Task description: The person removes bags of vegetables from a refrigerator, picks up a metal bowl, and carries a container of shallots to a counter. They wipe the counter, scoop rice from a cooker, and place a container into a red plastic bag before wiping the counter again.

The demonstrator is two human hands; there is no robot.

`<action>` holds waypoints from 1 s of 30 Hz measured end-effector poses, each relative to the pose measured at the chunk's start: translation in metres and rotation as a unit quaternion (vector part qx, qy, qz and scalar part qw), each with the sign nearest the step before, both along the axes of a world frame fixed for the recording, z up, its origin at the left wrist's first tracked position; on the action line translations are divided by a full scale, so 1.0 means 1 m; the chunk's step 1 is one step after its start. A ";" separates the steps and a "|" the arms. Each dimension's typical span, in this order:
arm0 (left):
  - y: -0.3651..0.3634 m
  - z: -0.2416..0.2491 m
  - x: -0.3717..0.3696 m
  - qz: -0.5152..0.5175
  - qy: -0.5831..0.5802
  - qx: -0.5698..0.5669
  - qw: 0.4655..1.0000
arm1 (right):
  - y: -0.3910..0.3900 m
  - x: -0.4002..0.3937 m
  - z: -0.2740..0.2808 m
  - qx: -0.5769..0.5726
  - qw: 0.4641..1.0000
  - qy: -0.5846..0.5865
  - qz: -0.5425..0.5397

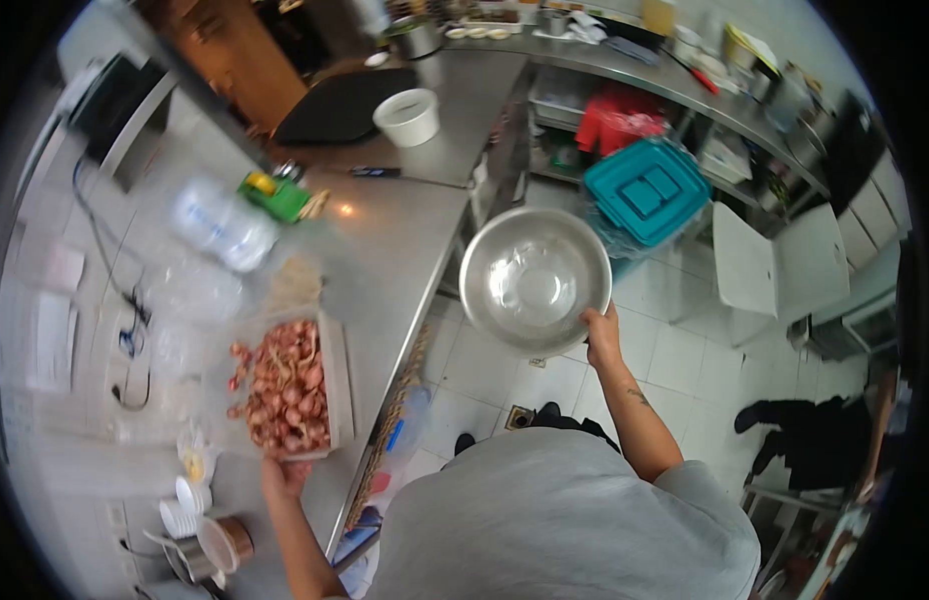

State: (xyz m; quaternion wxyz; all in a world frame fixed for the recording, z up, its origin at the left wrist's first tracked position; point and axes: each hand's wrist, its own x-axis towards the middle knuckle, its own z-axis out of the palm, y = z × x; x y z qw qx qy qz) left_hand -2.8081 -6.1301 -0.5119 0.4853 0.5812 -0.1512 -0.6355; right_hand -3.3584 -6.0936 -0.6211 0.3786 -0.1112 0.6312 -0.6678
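A wide steel bowl (536,282), with nothing in it, hangs over the floor beside the counter. My right hand (603,335) grips its near right rim, with the thumb on the inside. On the steel counter to the left, a pale rectangular tray (338,385) holds a heap of small red shallots (290,390). At the tray's near edge is my left hand (285,474), its fingers under or against the tray's rim and partly hidden.
Stacked white cups (180,515) and a brown tub (226,544) stand near my left forearm. Farther up the counter are a white bucket (407,117), a black board (335,106) and a green box (275,196). A teal-lidded bin (648,190) and white chair (745,260) are right.
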 end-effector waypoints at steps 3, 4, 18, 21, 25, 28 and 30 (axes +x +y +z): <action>0.015 0.001 -0.040 -0.014 0.035 -0.064 0.997 | 0.034 -0.038 -0.034 0.049 0.998 0.019 -0.032; 0.021 0.004 -0.060 -0.021 0.055 -0.083 0.995 | 0.044 -0.051 -0.047 0.070 0.996 0.038 -0.046; -0.025 -0.004 -0.336 -0.246 0.034 -0.022 0.968 | 0.129 -0.191 -0.052 0.043 0.968 -0.018 -0.248; -0.062 -0.020 -0.411 -0.316 0.029 -0.007 0.948 | 0.121 -0.210 -0.038 0.036 0.954 -0.028 -0.297; -0.106 -0.054 -0.508 -0.394 0.016 0.025 0.919 | 0.113 -0.269 -0.033 0.029 0.932 -0.010 -0.361; -0.139 -0.099 -0.584 -0.449 0.056 -0.005 0.892 | 0.110 -0.343 -0.051 0.009 0.912 0.048 -0.407; -0.158 -0.114 -0.628 -0.472 0.064 0.002 0.879 | 0.102 -0.375 -0.046 0.015 0.902 0.071 -0.425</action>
